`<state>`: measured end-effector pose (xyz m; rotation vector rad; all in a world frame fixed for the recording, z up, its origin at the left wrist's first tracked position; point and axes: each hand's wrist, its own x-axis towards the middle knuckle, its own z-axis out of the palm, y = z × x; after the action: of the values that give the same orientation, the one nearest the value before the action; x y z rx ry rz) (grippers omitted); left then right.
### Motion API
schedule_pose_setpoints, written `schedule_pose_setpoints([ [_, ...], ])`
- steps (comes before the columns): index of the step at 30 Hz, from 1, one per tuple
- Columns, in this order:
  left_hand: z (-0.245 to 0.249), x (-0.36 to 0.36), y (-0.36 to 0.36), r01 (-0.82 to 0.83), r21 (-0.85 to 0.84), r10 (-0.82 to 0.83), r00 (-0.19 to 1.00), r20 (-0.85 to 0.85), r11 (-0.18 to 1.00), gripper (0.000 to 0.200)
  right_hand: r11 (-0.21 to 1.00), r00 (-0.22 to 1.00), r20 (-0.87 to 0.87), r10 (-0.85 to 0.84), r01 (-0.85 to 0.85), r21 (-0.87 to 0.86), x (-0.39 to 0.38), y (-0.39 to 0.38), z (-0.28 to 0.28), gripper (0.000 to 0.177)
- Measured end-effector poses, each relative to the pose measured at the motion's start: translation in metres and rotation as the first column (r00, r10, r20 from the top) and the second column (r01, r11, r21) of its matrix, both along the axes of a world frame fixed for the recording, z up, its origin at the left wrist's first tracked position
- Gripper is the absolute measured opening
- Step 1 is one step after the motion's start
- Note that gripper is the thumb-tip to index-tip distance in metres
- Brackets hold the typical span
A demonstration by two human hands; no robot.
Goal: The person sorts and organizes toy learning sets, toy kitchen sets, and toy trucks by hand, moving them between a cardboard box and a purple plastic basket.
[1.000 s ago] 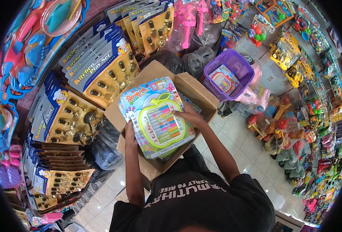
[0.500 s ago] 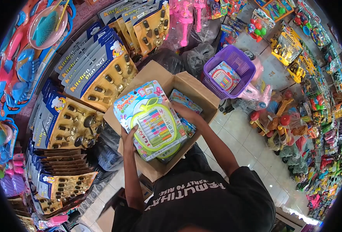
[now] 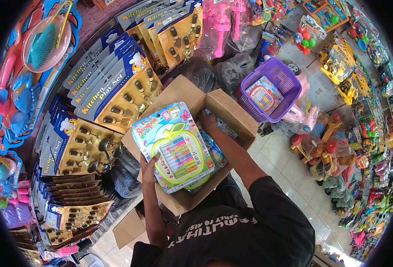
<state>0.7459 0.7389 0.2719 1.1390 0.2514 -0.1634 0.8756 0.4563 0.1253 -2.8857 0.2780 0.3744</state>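
Observation:
A carded toy abacus pack, with a green apple-shaped frame and colourful beads, leans at the left side of an open cardboard box. My left hand grips its lower left edge, thumb over the front. Inside the box, to the right of that pack, my right hand reaches down among more blue-printed packs. Its fingertips are partly hidden, and I cannot tell whether they hold a pack.
Beyond the box's right corner stands a purple basket with a similar abacus pack in it. Kitchen play sets line the left side. Bagged wooden toys and other hanging toys fill the right. Black plastic bags lie behind the box.
My right hand has shifted toward the far side of the box interior, more bent at the fingers. My left hand keeps its hold on the abacus pack. The whole view has shifted slightly.

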Motion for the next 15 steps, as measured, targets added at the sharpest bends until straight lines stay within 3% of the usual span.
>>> schedule_pose_setpoints([
  [1,-0.001,-0.001,0.001,-0.005,0.004,0.005,1.000,-0.004,1.000,0.061,1.000,1.000,-0.004,0.005,-0.005,0.004,0.002,0.002,-0.005,0.033],
  [3,-0.002,-0.001,0.001,-0.018,-0.010,0.018,0.999,-0.031,1.000,0.061,0.922,0.974,0.001,0.227,-0.215,-0.322,0.006,0.005,-0.007,0.036],
  [6,0.000,-0.001,0.000,-0.040,0.005,0.040,0.999,-0.031,0.999,0.062,0.882,0.960,-0.050,0.274,-0.272,-0.384,0.003,0.002,0.013,0.030],
  [10,0.000,-0.001,0.004,-0.082,0.014,0.082,0.996,-0.032,0.997,0.061,0.902,0.965,-0.013,0.261,-0.249,-0.352,0.000,-0.003,0.022,0.024],
  [12,0.007,0.000,0.002,-0.105,0.001,0.105,0.994,-0.025,0.994,0.059,0.762,0.870,-0.090,0.485,-0.472,-0.443,0.001,-0.007,0.045,0.023],
  [13,0.007,-0.001,0.003,-0.104,-0.002,0.104,0.994,-0.032,0.995,0.059,0.761,0.870,-0.098,0.484,-0.474,-0.443,0.000,-0.011,0.055,0.023],
  [15,0.008,-0.001,0.008,-0.126,-0.017,0.126,0.992,-0.016,0.992,0.058,0.802,0.828,0.014,0.560,-0.538,-0.261,-0.005,-0.024,0.073,0.023],
])
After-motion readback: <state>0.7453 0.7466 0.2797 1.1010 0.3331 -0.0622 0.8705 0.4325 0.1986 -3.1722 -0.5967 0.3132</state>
